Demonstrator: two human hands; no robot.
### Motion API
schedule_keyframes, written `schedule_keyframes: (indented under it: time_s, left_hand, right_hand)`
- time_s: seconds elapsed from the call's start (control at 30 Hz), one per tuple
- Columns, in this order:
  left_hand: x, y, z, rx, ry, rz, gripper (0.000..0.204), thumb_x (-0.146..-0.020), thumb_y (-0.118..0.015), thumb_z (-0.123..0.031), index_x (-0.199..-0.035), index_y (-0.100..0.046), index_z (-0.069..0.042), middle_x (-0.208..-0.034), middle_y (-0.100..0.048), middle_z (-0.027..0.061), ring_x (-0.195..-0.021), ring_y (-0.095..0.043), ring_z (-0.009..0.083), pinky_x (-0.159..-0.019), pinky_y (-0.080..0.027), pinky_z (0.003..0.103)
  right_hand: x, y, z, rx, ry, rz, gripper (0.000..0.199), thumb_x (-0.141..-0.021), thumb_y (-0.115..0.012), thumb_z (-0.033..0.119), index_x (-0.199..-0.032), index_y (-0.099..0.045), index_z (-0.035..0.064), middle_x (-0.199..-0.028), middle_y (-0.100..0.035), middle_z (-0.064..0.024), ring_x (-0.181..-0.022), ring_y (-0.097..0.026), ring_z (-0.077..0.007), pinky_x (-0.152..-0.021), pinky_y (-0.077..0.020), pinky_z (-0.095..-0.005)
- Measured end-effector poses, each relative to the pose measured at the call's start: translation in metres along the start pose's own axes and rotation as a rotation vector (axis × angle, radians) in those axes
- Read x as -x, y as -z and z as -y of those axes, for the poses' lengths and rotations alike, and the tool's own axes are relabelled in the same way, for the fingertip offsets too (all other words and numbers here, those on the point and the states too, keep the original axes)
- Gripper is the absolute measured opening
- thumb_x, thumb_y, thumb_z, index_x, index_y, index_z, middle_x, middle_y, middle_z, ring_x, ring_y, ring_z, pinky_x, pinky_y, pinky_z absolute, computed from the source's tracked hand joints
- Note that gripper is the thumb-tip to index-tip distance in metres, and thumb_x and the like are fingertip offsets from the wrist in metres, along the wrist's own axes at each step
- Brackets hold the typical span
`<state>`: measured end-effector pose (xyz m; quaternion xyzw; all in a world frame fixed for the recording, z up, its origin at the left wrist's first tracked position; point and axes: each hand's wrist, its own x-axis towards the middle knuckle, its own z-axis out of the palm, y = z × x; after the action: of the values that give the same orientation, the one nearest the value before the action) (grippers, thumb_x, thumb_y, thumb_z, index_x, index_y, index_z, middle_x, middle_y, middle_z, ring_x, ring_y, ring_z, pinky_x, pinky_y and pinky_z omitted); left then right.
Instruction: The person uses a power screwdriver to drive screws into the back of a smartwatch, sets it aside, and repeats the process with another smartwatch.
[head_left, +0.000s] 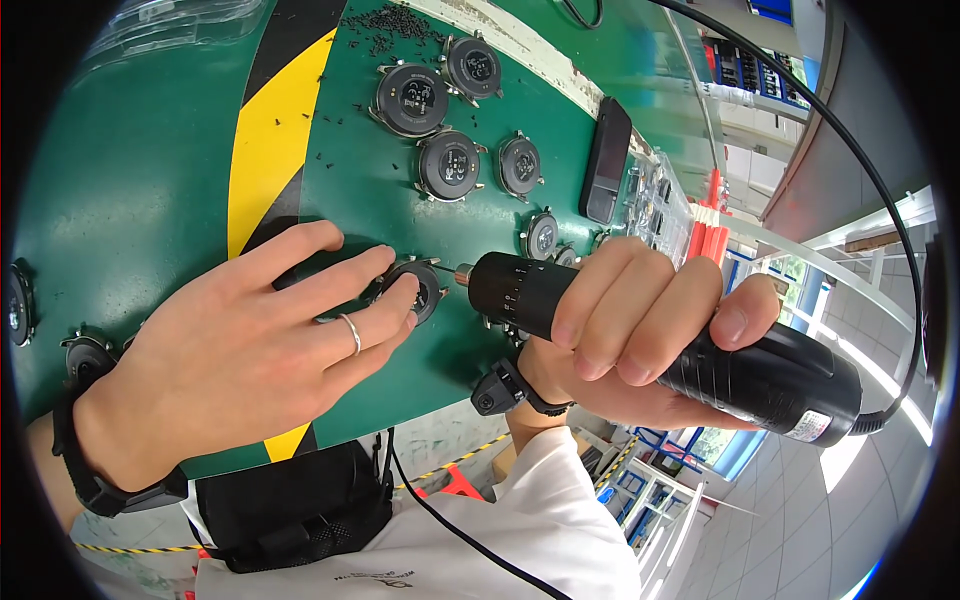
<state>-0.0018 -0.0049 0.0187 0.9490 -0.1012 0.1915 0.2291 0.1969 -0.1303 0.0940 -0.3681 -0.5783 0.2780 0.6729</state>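
Observation:
My right hand is wrapped round a black electric screwdriver, which lies nearly level and points left. Its thin bit reaches the upper edge of a round black smartwatch body on the green table. On that watch body's left side rest the fingertips of my left hand, holding it; the fingers are spread and the thumb is hidden. Part of the watch body is covered by these fingers. Whether the bit sits in a screw is too small to tell.
Several more watch bodies lie face down beyond my hands, some also at left. Small black screws are heaped at the back, others scattered. A dark phone-like device and clear plastic trays stand right. The screwdriver's cable arches overhead.

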Motion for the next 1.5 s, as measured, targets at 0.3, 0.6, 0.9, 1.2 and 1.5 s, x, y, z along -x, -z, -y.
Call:
schedule_keyframes:
  time_s: [0.3,0.6,0.9,1.2,1.5]
  left_hand:
    - [0.001,0.000,0.000,-0.004,-0.003,-0.002,0.035,-0.079,-0.067,-0.013,-0.113,-0.074,-0.011,-0.123,-0.065,0.0026,-0.121,-0.060,0.0234,-0.104,-0.049,0.042]
    - [-0.002,0.003,0.003,0.002,-0.018,0.025,0.035,-0.079,-0.066,-0.011,-0.113,-0.073,-0.008,-0.127,-0.064,0.0074,-0.125,-0.059,0.0232,-0.106,-0.049,0.039]
    - [0.000,-0.001,0.002,0.005,0.000,0.032,0.033,-0.080,-0.066,-0.011,-0.113,-0.071,-0.007,-0.127,-0.065,0.0066,-0.125,-0.059,0.0220,-0.107,-0.048,0.040]
    - [-0.002,-0.006,0.001,0.017,-0.001,0.034,0.033,-0.081,-0.066,-0.011,-0.113,-0.071,-0.006,-0.127,-0.065,0.0062,-0.125,-0.060,0.0220,-0.107,-0.048,0.040]
    - [0.000,-0.008,0.000,0.019,0.010,0.024,0.032,-0.081,-0.066,-0.011,-0.112,-0.072,-0.007,-0.125,-0.066,0.0056,-0.124,-0.060,0.0217,-0.107,-0.048,0.040]
  right_hand:
    - [0.000,-0.001,-0.001,0.004,0.006,-0.011,0.049,-0.106,-0.044,0.056,-0.114,-0.043,0.0079,-0.074,-0.055,-0.0039,-0.052,-0.055,-0.0123,-0.042,-0.0467,-0.0262]
    - [0.003,-0.001,0.003,-0.027,-0.014,-0.018,0.050,-0.106,-0.045,0.055,-0.122,-0.045,0.0073,-0.072,-0.056,-0.0033,-0.048,-0.055,-0.0122,-0.040,-0.0475,-0.0261]
    - [0.006,0.001,-0.004,-0.030,0.003,-0.005,0.049,-0.106,-0.045,0.053,-0.124,-0.045,0.0078,-0.073,-0.056,-0.0033,-0.048,-0.055,-0.0118,-0.039,-0.0471,-0.0259]
    - [0.013,0.005,-0.003,0.005,-0.003,-0.009,0.050,-0.106,-0.045,0.054,-0.124,-0.045,0.0074,-0.073,-0.056,-0.0032,-0.047,-0.055,-0.0117,-0.039,-0.0471,-0.0258]
    - [0.012,0.002,-0.004,-0.022,-0.025,0.024,0.049,-0.106,-0.045,0.053,-0.122,-0.045,0.0067,-0.073,-0.056,-0.0035,-0.048,-0.055,-0.0120,-0.040,-0.0479,-0.0267]
